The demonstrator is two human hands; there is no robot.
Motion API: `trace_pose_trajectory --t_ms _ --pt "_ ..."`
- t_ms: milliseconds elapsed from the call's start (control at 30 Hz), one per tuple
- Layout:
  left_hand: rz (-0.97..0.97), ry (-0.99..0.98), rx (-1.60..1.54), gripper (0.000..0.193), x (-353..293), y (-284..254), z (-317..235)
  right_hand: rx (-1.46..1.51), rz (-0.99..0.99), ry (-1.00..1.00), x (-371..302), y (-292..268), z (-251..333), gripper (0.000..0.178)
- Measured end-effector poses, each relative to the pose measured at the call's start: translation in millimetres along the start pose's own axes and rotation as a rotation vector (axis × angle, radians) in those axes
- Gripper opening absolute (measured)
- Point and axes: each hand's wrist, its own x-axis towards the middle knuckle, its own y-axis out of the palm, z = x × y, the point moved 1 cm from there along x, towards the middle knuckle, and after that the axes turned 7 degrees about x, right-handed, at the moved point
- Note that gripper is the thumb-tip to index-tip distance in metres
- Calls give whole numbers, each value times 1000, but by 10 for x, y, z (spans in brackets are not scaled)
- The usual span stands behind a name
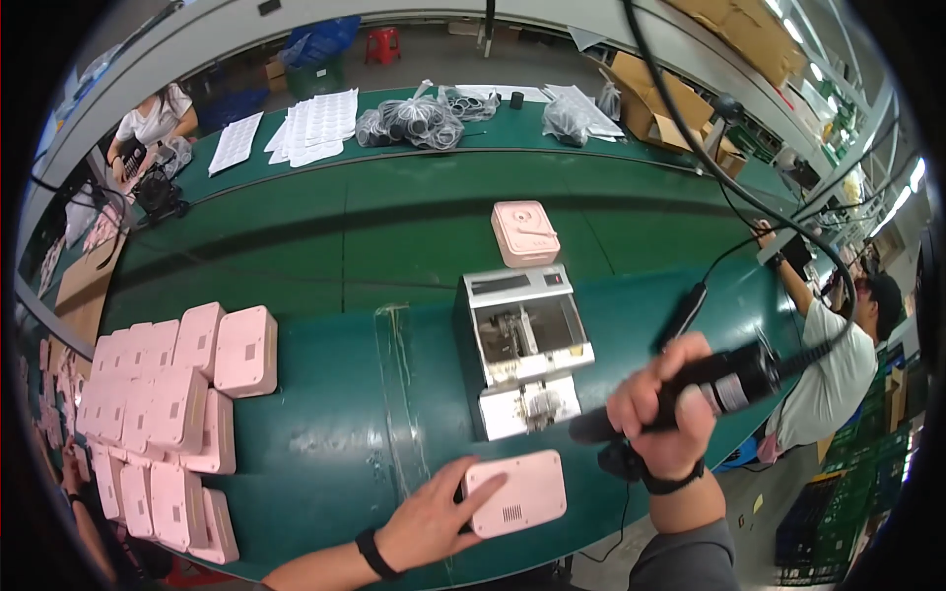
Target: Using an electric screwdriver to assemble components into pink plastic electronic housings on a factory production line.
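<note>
Head view: single wide fisheye, left unit of a side-by-side pair worn on the head. Position: above and behind the left hand [434, 507] and right hand [670, 404]. Facing: forward and down over the green table [315, 443]. Orientation: upright, unmirrored; forearms [325, 569] entering from the lower edge. Range: close to both hands, the raised right one nearer the lens. Coverage: beyond the hands, past the table to a red stool [382, 45]; left of the left hand, pink boxes [163, 414]; right of the right hand, a co-worker [828, 374]. Edges: bowed lines, dark curved rim.
</note>
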Motion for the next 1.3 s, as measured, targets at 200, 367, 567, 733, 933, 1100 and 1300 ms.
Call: trace_pose_trajectory --t_ms 200,367,567,733,933,1100,1300 --pt "116 -16 62 77 132 -49 95 49 56 66 183 -214 -29 45" --pt "70 -41 26 88 88 -148 72 52 -81 97 164 -271 83 47" --pt "79 -97 -20 86 -165 -146 -283 42 -296 347 -443 -469 124 42" --pt "60 -91 -103 87 -430 -31 -454 -210 -139 516 -975 -308 402 38" --pt "-155 -179 79 75 -842 -414 -677 -1123 -40 245 -1127 138 641 52" --pt "-384 -470 167 79 -1698 -288 -870 -1233 5 31 -1650 -239 294 66" --pt "-480 -640 134 80 -2340 75 -783 -1419 2 34 -2133 -327 66 63"
